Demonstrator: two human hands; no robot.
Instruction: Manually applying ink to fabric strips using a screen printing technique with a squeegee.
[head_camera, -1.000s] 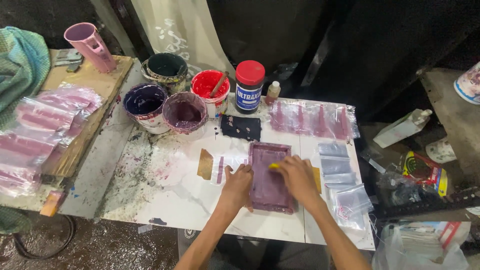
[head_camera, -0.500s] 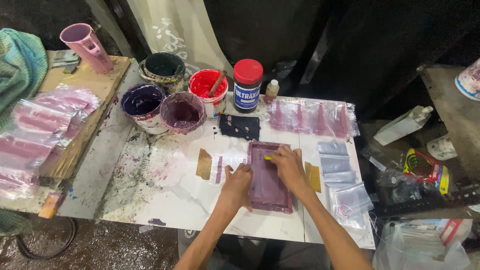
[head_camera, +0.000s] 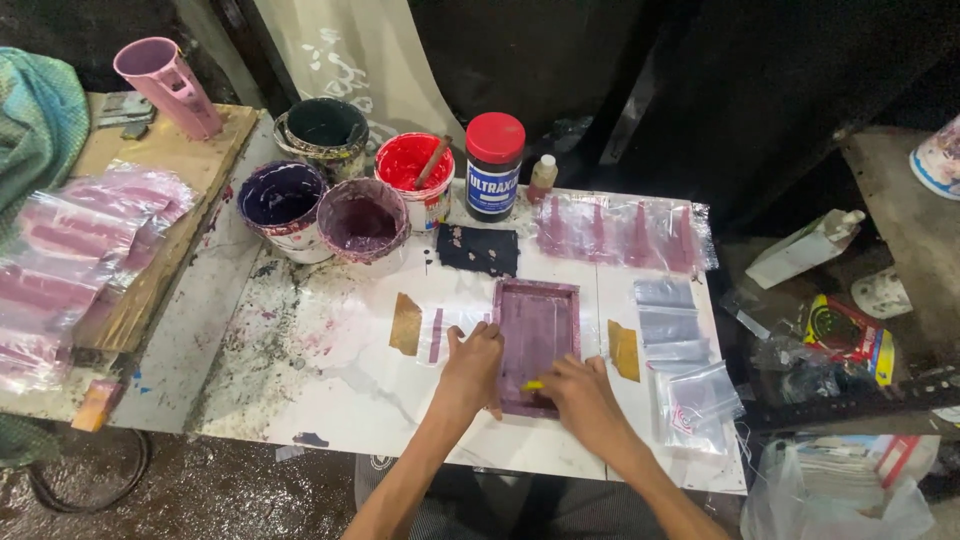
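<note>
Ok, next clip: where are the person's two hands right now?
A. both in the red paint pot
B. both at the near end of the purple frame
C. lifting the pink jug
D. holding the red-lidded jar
B: the left hand and right hand rest on the near end of the purple frame lying flat on the white table.

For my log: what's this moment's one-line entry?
left hand: on frame edge | right hand: yellow tool on frame | paint pots behind
</note>
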